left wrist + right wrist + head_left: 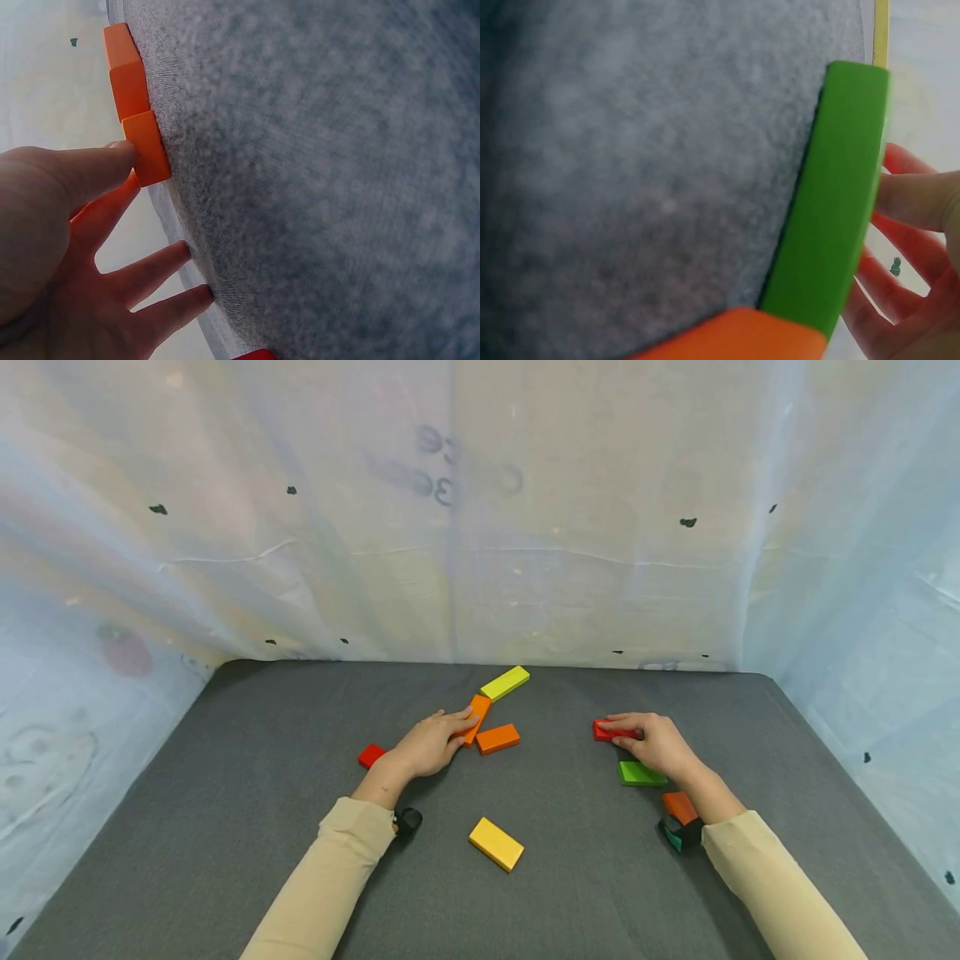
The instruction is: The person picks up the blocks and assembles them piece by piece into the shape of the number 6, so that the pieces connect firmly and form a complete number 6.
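Note:
My left hand [429,745] pinches an orange block [480,713] between thumb and fingers; in the left wrist view the thumb lies on that block's near end [153,154]. A second orange block [498,739] lies at its right side. At its far end sits a yellow-green block [507,682]. On the right, my right hand [658,745] grips a red block [602,731], partly covered by the fingers. Just nearer lies a green block [642,774], which hides the red one in the right wrist view.
A yellow block [497,844] lies in the near middle of the grey table [570,893]. Another red block [371,755] is partly behind the left wrist. Beside the right wrist lies a dark orange block [679,807]. Pale sheeting [585,593] hangs around the table.

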`<control>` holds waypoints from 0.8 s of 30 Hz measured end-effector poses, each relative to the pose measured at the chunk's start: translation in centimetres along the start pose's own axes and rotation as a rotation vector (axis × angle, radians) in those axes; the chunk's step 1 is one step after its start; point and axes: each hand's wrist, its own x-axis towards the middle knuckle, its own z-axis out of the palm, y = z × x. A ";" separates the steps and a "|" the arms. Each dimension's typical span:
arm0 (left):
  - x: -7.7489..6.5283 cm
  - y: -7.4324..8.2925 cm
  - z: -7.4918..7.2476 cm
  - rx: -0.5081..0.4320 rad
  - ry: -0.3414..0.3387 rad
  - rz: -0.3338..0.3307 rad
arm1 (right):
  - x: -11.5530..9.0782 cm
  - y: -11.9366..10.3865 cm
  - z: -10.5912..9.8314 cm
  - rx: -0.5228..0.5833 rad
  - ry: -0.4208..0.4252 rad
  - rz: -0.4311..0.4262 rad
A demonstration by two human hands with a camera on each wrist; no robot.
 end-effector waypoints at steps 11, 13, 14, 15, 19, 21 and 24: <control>0.0 0.0 -0.1 0.004 0.001 -0.001 | 0.1 -0.2 0.3 -0.021 0.018 -0.063; 0.0 0.0 -0.1 0.006 0.002 0.000 | 0.1 -0.4 0.3 -0.018 0.019 -0.069; 0.0 0.0 -0.1 0.006 0.003 0.000 | 0.2 -0.4 0.4 -0.015 0.020 -0.070; 0.0 0.0 -0.1 0.006 0.005 0.000 | 0.2 -0.5 0.4 -0.011 0.020 -0.070; 0.0 -0.1 0.1 -0.001 0.006 -0.002 | 0.2 -0.8 0.5 -0.001 0.020 -0.077; 0.0 -0.2 0.2 -0.005 0.008 -0.002 | 0.2 -1.0 0.6 0.008 0.019 -0.083; 0.0 -0.1 0.2 -0.004 0.009 -0.002 | 0.3 -1.2 0.6 0.014 0.023 -0.100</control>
